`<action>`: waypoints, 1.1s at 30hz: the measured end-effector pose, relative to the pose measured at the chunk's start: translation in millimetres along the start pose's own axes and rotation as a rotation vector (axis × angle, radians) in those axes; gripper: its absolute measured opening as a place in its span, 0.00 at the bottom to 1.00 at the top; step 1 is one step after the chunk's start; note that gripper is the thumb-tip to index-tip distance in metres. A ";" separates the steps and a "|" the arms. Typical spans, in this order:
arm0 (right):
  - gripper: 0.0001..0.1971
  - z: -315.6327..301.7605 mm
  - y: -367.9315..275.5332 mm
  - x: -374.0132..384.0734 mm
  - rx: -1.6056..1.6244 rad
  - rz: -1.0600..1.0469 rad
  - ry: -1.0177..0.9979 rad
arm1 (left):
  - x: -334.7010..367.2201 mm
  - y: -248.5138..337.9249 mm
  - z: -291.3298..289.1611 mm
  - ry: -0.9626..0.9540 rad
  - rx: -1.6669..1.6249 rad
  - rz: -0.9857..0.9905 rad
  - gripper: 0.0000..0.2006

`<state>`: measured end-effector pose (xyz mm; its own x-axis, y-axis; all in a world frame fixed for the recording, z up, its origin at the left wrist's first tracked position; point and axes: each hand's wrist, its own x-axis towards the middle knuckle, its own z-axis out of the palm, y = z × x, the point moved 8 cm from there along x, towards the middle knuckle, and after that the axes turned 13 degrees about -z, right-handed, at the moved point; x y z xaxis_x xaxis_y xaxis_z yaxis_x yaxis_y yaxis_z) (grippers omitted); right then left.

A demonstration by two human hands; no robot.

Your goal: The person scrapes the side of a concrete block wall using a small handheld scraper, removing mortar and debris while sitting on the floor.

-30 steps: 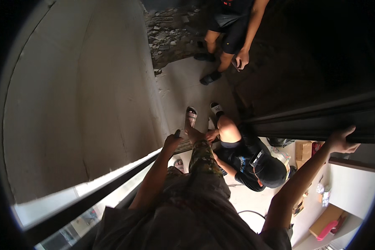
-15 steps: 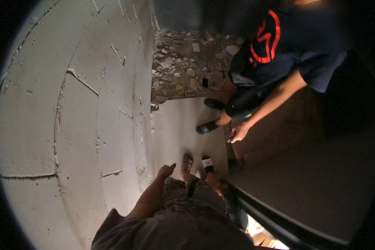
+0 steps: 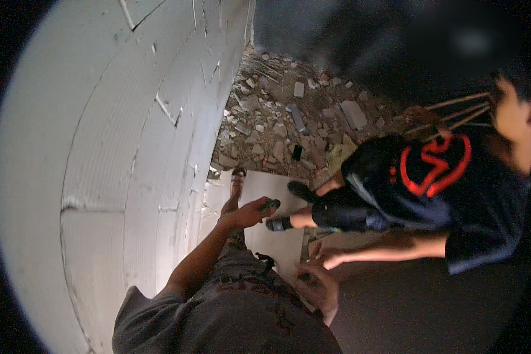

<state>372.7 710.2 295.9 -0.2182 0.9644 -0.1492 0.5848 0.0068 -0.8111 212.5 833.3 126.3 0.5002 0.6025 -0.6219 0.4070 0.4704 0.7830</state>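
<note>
Near the waist, the right hand (image 3: 321,292) bends its fingers (whether they hold anything, I cannot tell). Farther out, the left hand (image 3: 246,215) wraps its fingers around a small dark object (image 3: 271,205), probably stiff and light, best gripped mid-body. The wall (image 3: 130,147) and co-worker (image 3: 484,203) limit sideways room; beyond the floor panel's (image 3: 266,184) edge lies uneven rubble (image 3: 265,133).

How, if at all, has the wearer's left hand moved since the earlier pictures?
Yes: the left hand appears closer to the rubble beyond the floor panel.
</note>
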 end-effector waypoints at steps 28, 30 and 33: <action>0.21 -50.9 317.0 602.9 0.622 0.117 0.119 | 401.9 205.7 -365.0 0.198 0.036 -0.213 0.19; 0.21 -66.4 412.7 618.6 0.569 0.268 0.242 | 464.4 200.6 -396.6 0.262 0.011 -0.201 0.23; 0.21 -64.2 524.0 588.1 0.422 0.684 0.239 | 501.8 171.3 -436.1 0.309 0.124 -0.306 0.21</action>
<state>601.0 1298.0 -180.5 0.2775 0.7503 -0.6001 0.1761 -0.6537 -0.7359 199.9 1497.4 -47.3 0.0984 0.6205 -0.7780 0.5987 0.5876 0.5443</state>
